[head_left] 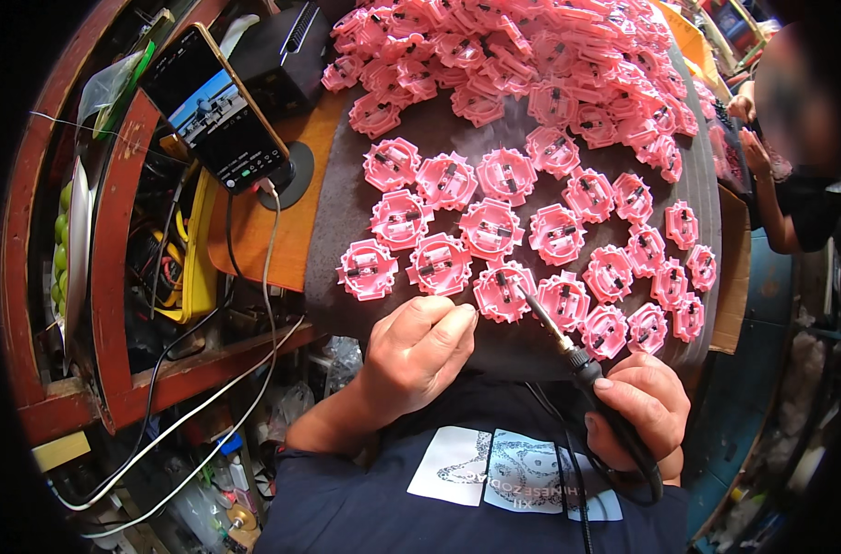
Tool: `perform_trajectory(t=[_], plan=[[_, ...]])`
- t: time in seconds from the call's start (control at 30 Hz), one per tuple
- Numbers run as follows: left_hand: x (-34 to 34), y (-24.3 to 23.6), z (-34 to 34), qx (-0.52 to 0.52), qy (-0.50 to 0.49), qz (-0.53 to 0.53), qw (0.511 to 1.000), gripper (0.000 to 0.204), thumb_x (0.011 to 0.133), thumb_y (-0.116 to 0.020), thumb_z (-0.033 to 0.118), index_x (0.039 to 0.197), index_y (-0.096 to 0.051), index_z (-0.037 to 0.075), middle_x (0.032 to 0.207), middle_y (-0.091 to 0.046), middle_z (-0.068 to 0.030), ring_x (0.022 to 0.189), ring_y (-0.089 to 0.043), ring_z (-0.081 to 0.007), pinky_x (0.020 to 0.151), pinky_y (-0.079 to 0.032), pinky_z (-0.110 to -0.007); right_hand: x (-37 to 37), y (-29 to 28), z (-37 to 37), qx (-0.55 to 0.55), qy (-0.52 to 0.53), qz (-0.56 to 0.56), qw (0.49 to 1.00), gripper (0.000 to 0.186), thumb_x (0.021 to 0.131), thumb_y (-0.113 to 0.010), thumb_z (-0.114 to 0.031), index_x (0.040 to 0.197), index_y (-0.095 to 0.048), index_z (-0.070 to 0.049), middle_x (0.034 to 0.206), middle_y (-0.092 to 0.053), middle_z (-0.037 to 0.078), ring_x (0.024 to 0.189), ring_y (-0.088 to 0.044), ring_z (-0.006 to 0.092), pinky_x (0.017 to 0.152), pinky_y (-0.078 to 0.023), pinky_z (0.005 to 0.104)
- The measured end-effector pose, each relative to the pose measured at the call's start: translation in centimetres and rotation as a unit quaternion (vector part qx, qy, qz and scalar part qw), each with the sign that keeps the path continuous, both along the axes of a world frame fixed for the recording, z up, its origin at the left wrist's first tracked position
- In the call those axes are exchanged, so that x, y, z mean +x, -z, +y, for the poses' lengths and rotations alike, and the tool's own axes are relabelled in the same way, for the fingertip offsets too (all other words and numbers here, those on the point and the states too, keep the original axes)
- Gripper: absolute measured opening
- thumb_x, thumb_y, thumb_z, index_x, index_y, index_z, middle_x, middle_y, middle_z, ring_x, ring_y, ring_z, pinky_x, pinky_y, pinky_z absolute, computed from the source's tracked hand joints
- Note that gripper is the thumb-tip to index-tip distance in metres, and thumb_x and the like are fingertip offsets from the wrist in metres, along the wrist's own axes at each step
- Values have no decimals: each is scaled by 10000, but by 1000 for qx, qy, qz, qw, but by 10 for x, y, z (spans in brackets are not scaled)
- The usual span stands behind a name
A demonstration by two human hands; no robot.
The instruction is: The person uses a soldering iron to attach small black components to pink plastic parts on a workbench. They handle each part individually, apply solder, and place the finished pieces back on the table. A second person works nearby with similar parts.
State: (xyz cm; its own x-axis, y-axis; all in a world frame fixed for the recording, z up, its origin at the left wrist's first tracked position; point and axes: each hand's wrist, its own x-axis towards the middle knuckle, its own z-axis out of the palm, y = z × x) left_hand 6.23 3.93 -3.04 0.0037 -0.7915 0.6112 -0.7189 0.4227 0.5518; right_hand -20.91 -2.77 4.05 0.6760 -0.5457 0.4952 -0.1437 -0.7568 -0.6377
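Note:
My right hand (644, 406) is wrapped around the black handle of a soldering iron (580, 362). The iron's metal tip reaches up and left to a pink plastic part (503, 292) in the front row. My left hand (422, 343) is closed in a pinch at the near edge, just left of that same part; whatever lies between its fingers is too small to make out. Several similar pink parts, each with small black and pale pieces inside, lie in rows on the dark work surface (342, 198). Faint smoke hangs above the middle rows.
A large heap of pink parts (568, 55) covers the far side. At left, a phone (215, 109) with a lit screen stands on a holder, a cable plugged into it, beside a black box (286, 55). Cables hang below it. Another person's hand (755, 152) shows at far right.

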Motion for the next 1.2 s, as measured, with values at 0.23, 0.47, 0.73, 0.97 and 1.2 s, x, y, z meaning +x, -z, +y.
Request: perform_trajectory(t=[0.23, 0.47, 0.73, 0.97, 1.2], plan=[[4, -1, 0, -3, 28, -3, 1000, 339, 764, -843, -87, 1084, -755, -23, 922, -681, -106, 725, -689, -241, 623, -572, -341, 4, 0, 1, 5, -17, 5, 1000, 445, 737, -846, -12, 1160, -713, 19, 823, -658, 108, 633, -635, 246, 553, -524, 356], [3, -2, -1, 3, 28, -10, 1000, 335, 758, -836, -89, 1076, -754, -23, 922, -677, -103, 735, -685, -245, 632, -572, -347, 6, 5, 0, 3, -28, -4, 1000, 445, 729, -846, -7, 1153, -714, 23, 816, -657, 107, 623, -631, 243, 545, -521, 352], [3, -1, -1, 9, 29, -17, 999, 336, 764, -833, -86, 1084, -753, -20, 927, -678, -104, 742, -690, -248, 633, -570, -350, 6, 6, 0, 1, -26, -3, 1000, 426, 733, -838, -7, 1141, -718, 26, 810, -656, 107, 620, -631, 241, 546, -523, 352], [1, -1, -3, 12, 29, -21, 999, 345, 767, -832, -82, 1096, -751, -17, 940, -679, -106, 751, -693, -255, 639, -570, -353, 6, 7, 0, 0, -28, -4, 1000, 430, 726, -837, -4, 1138, -716, 29, 815, -657, 107, 617, -628, 239, 545, -522, 351], [1, -2, -3, 15, 29, -23, 999, 343, 770, -834, -80, 1096, -748, -15, 943, -682, -112, 764, -699, -259, 646, -572, -355, 4, 8, 0, 1, -26, -10, 1000, 441, 717, -837, -2, 1140, -714, 30, 819, -658, 107, 617, -628, 238, 546, -521, 352]])
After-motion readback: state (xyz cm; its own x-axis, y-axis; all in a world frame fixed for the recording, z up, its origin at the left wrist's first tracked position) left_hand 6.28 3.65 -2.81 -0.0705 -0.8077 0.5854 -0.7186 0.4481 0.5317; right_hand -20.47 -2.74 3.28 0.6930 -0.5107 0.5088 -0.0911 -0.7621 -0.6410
